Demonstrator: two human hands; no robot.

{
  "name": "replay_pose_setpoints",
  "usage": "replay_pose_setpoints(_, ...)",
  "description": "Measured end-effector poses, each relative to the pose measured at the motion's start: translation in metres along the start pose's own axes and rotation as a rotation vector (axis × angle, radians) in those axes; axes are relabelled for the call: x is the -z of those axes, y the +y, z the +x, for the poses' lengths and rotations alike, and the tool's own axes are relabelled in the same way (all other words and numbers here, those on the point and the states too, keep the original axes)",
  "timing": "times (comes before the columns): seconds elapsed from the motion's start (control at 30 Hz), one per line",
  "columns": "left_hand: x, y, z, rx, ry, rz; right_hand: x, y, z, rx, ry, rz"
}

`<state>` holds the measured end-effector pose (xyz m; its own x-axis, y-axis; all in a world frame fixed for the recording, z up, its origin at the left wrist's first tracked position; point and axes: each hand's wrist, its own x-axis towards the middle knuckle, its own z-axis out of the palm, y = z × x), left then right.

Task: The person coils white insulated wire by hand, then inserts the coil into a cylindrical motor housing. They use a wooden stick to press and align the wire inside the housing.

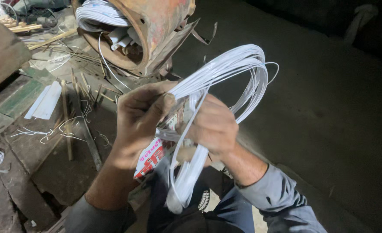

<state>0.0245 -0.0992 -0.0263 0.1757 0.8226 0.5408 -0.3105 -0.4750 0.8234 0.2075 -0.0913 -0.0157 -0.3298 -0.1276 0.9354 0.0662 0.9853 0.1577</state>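
Dark concrete floor (329, 129) fills the right; sticks (68, 116) and scraps litter the left under a rusty drum (156, 26). Both hands, left hand (141, 114) and right hand (212, 125), grip a white wire coil (225, 73).

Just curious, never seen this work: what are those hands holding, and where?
Both hands, left and right, grip a coil of white wire at its gathered middle.

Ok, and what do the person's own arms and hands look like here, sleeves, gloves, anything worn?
Both hands are bare: no gloves, and no rings or watch that I can see. The left hand and right hand look smudged with grime. Each arm wears a grey long sleeve, pushed up the forearm: left sleeve, right sleeve. The right cuff looks loose and creased.
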Motion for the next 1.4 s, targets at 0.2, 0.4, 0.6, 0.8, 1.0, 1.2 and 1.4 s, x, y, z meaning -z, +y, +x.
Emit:
replay_pose_setpoints(0.2, 0.007, -0.019, 0.003, -0.066, 0.101, 0.032, 0.014, -0.056, 0.008, -0.053, -0.104, -0.024)
replay_pose_setpoints(0.4, 0.008, -0.025, 0.006, -0.104, 0.157, 0.085, 0.012, -0.072, 0.013, -0.064, -0.046, -0.182)
replay_pose_setpoints(0.6, 0.006, -0.021, 0.005, -0.116, 0.154, 0.095, 0.057, -0.093, 0.01, -0.085, -0.281, -0.455)
replay_pose_setpoints(0.8, 0.0, -0.031, 0.021, -0.126, 0.142, 0.147, 0.086, -0.095, -0.003, -0.127, -0.304, -0.635)
replay_pose_setpoints(1.0, -0.013, -0.043, 0.048, -0.031, 0.106, -0.054, 0.106, -0.051, -0.05, -0.112, -0.057, -0.754)
replay_pose_setpoints(1.2, 0.002, -0.039, 0.037, 0.171, 0.137, -0.182, 0.149, 0.007, -0.082, -0.276, 0.202, -0.563)
replay_pose_setpoints(1.4, 0.015, -0.033, 0.028, 0.255, 0.097, -0.38, 0.123, 0.013, -0.085, -0.403, -0.122, -0.831)
